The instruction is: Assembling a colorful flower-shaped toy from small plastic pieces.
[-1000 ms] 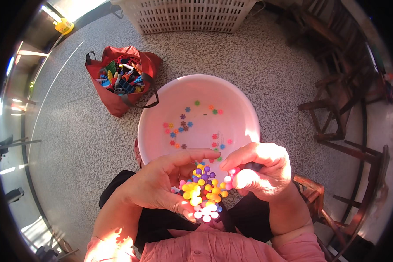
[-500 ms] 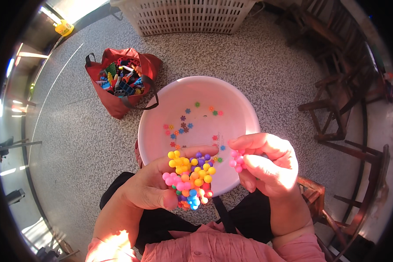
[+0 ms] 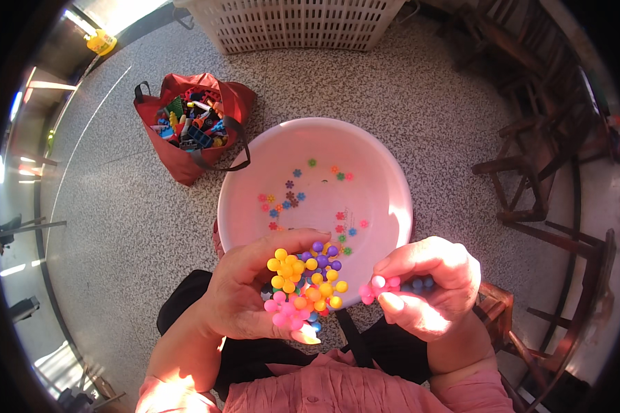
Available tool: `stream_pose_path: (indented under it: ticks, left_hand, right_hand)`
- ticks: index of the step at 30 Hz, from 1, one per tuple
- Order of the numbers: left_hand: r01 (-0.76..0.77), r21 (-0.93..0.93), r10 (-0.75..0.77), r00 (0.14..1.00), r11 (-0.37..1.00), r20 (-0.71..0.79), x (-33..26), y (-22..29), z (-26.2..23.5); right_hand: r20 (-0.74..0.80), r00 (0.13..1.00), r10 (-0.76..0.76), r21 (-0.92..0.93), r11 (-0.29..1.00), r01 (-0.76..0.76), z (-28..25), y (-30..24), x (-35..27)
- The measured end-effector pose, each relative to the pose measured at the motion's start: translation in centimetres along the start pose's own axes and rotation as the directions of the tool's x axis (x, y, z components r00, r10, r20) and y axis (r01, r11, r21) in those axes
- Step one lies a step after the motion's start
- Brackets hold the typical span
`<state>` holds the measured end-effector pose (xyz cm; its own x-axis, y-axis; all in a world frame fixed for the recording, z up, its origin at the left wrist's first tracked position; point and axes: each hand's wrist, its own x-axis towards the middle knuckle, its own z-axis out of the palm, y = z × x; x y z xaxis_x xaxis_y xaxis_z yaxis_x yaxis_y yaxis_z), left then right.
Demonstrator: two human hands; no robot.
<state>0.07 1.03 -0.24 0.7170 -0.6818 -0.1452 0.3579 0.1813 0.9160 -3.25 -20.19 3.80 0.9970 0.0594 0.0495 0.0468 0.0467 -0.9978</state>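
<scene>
A clump of joined flower-shaped plastic pieces with ball tips [image 3: 303, 283] rests in my left hand [image 3: 238, 296], which is closed around its left side. Yellow, purple, pink and orange pieces show in it, with a bit of blue below. To its right, my right hand [image 3: 439, 292] pinches a pink ball-tipped piece [image 3: 373, 292] between thumb and forefinger. Darker blue balls [image 3: 420, 283] show behind that pinch, partly hidden by the fingers. The pink piece and the clump are apart. Both hands are over the near rim of a pink basin [image 3: 401, 189].
Small coloured flower pieces [image 3: 291, 195] lie scattered on the basin's bottom. A red bag [image 3: 179, 162] full of mixed building toys stands beyond it on the left. A white slatted basket [image 3: 296, 27] is at the far side; wooden chairs [image 3: 510, 165] line the right.
My right hand has moved slightly right and down with the pink piece, and blue balls now show behind its fingers. The clump has turned in my left hand.
</scene>
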Motion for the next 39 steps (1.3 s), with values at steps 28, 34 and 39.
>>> stream_pose_path:
  ticks: [28, 34, 39]
  left_hand:
    - [-0.217, 0.382, 0.26, 0.963, 0.898, -0.064, 1.0, 0.3, -0.7]
    - [-0.153, 0.338, 0.179, 0.983, 0.929, -0.047, 0.9, 0.5, -0.7]
    - [-0.137, 0.285, 0.153, 0.988, 0.949, -0.035, 0.9, 0.7, -0.4]
  right_hand:
    - [0.195, 0.921, -0.339, -0.607, 0.695, 0.384, 0.0, 0.2, -0.2]
    - [0.178, 0.913, -0.367, -0.578, 0.712, 0.399, 0.1, 0.4, 0.0]
    - [0.217, 0.939, -0.266, -0.56, 0.754, 0.343, 0.0, -0.5, 0.1]
